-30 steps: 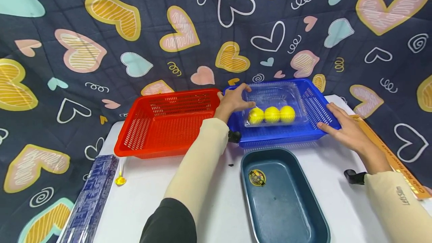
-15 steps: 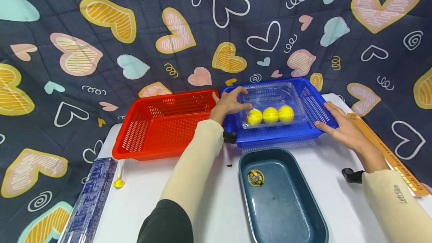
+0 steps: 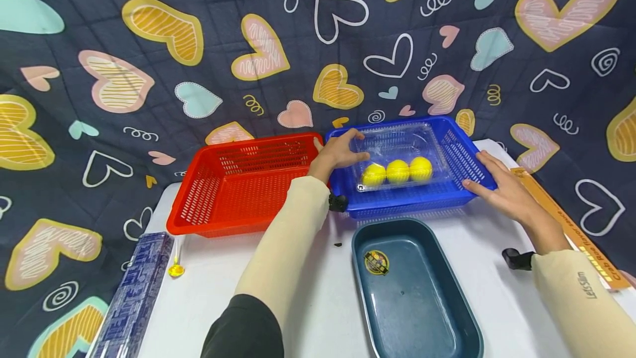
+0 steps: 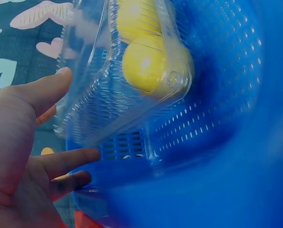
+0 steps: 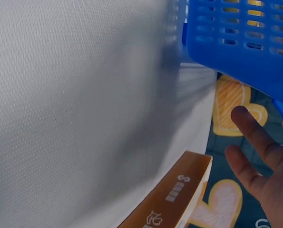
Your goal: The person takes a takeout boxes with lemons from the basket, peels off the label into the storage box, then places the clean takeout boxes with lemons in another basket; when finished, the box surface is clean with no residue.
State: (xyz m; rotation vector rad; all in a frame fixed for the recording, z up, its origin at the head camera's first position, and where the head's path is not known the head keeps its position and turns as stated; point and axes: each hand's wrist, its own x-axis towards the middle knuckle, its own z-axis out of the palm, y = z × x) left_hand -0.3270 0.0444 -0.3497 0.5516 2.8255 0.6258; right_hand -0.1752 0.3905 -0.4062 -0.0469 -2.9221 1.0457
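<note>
A clear plastic container (image 3: 395,140) with three yellow balls (image 3: 398,171) along its front side sits within the blue basket (image 3: 477,164). My left hand (image 3: 337,153) holds the container's left end, thumb at its edge. In the left wrist view, two fingers (image 4: 77,159) reach straight below the clear end, over the basket's rim. At the basket's right front corner, my right hand (image 3: 514,192) grips the rim, thumb over it and a finger along the right side. The right wrist view shows two spread fingers (image 5: 258,137) beside the basket; the thumb is hidden there.
A red basket (image 3: 203,181) stands left of the blue one. In front is a dark teal tray (image 3: 412,291) with a round sticker. A blue patterned box (image 3: 131,297) and a small yellow item (image 3: 176,270) lie left. An orange box (image 3: 571,225) lies right, along the heart-patterned curtain (image 3: 318,43).
The whole head view shifts slightly. The container's front left corner settles a little lower and nearer within the blue basket. Both hands keep their places.
</note>
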